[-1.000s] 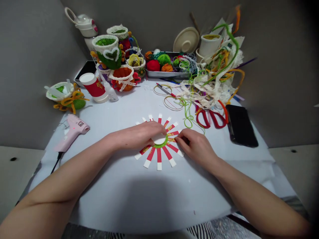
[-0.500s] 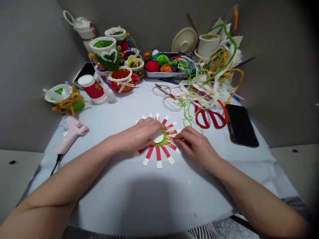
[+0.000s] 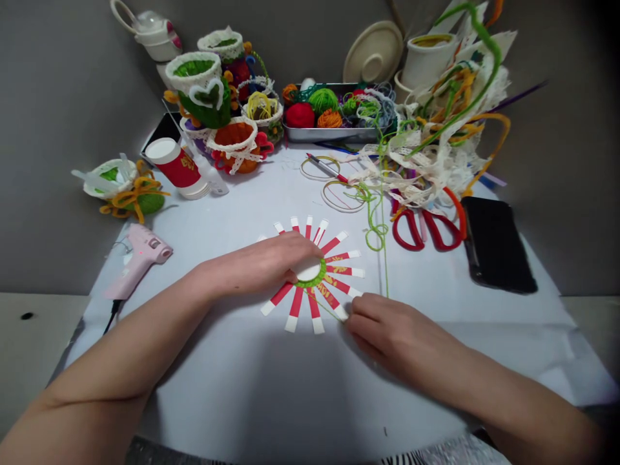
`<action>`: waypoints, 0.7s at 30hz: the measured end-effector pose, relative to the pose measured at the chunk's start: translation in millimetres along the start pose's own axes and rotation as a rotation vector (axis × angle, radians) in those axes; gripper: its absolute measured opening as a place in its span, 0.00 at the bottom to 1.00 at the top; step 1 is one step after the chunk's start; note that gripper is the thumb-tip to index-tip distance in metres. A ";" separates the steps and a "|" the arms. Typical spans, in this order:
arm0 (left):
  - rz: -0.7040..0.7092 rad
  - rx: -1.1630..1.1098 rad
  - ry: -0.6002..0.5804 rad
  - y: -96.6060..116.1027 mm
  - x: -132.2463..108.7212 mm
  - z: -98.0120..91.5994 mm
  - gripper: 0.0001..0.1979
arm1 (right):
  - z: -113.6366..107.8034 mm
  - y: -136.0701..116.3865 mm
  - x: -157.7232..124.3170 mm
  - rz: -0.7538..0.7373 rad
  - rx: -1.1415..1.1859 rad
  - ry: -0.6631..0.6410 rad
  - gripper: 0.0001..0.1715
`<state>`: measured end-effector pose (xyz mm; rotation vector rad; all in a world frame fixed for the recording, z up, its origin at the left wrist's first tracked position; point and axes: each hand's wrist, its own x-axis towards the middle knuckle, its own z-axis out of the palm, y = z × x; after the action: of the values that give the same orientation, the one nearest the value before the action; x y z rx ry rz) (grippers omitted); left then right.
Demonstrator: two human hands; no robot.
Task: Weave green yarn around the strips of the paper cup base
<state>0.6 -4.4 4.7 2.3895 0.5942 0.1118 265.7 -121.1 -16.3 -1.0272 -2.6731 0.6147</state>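
Note:
A paper cup cut into red-and-white strips (image 3: 316, 313) lies splayed flat like a sun on the table. Green yarn (image 3: 312, 282) is wound in a ring around its white round base. My left hand (image 3: 283, 255) grips the cup at the base, thumb and fingers at its edge, covering its left side. To the lower right, my right hand (image 3: 382, 323) is closed on the same yarn, which runs taut from the ring across the strips. The yarn's other length passes up the table toward a loose green tangle. My right fingertips are partly hidden.
Red-handled scissors (image 3: 426, 231) and a black phone (image 3: 498, 245) lie at the right, below a heap of lace (image 3: 431, 155). A metal tray (image 3: 334, 134) of yarn balls stands at the back. At left are a pink glue gun (image 3: 143, 255), stacked cups (image 3: 177, 169) and decorated baskets (image 3: 236, 145).
My right hand has moved down and right, drawing the yarn out from the ring. The splayed cup has turned slightly under my left hand. The camera view has shifted a little.

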 end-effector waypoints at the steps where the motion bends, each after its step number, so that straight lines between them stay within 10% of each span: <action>1: -0.001 -0.002 -0.007 0.0 -0.1 -0.4 0.17 | 1.2 -1.0 -0.5 -0.006 -0.004 -0.012 0.17; 21: 0.010 -0.039 -0.002 -3.8 -0.3 7.1 0.20 | 20.1 40.8 34.3 0.460 0.050 0.407 0.10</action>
<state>0.4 -6.2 -3.2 2.3549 0.5744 0.1242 257.8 -76.6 -51.1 -1.5750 -2.0735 0.4791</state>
